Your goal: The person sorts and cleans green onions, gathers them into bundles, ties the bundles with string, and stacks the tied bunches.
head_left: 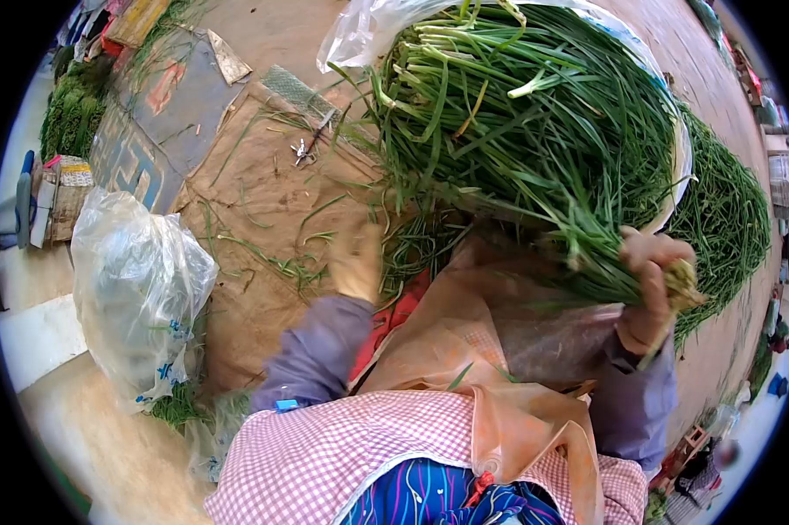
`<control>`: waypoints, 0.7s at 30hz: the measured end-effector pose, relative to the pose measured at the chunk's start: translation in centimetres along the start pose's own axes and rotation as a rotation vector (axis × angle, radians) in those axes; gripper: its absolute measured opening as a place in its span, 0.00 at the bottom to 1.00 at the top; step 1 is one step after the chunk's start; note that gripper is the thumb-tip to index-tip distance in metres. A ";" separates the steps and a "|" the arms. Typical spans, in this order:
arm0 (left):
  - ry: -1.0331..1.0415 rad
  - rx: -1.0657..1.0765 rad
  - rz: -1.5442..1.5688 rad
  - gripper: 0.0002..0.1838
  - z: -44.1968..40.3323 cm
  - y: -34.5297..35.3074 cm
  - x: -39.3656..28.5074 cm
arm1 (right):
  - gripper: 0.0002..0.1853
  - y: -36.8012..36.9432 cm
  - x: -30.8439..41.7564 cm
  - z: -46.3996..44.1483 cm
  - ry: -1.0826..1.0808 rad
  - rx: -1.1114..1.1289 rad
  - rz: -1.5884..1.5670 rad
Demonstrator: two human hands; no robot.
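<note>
A bunch of long green stalks [587, 254] is gripped near its pale root ends by my right hand [652, 284], its leaves trailing left over the apron. My left hand [356, 261] is blurred above the brown ground sheet, beside loose green leaves; its fingers are smeared by motion. Just beyond the hands a large heap of the same greens [534, 114] lies on a clear plastic sheet [359, 35]. Farther right spreads another green pile [727, 201].
Scattered stalks and a small metal object [303, 150] lie on the brown ground sheet [254, 184]. A clear plastic bag [136, 289] stands at the left, with tied green bundles [73, 114] behind it. An orange-brown apron [447, 324] covers the lap.
</note>
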State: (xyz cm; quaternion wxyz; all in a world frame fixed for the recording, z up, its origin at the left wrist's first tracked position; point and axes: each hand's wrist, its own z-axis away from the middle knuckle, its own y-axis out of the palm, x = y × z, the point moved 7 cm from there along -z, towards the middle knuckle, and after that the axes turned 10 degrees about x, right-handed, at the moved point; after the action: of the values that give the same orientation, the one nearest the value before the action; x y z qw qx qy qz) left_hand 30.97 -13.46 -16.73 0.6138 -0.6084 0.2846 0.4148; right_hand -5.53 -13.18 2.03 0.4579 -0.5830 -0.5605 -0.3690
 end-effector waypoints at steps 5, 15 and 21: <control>-0.650 -0.311 -0.269 0.47 -0.7 -9.6 31.5 | 0.10 -3.8 6.3 2.9 -0.126 -0.093 0.015; -0.488 0.104 -0.517 0.45 -5.3 9.1 21.0 | 0.06 -12.8 4.7 4.4 -0.099 -0.381 -0.330; -0.333 0.555 -0.741 0.46 1.6 22.8 5.0 | 0.08 -18.9 4.9 6.8 0.001 -0.545 -0.382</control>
State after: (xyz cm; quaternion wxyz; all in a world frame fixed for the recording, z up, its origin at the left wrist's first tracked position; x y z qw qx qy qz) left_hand 13.71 -12.99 -32.53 0.8962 -0.4076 0.0470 0.1688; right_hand -24.32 -6.12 6.84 0.2081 -0.5684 -0.5402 -0.5847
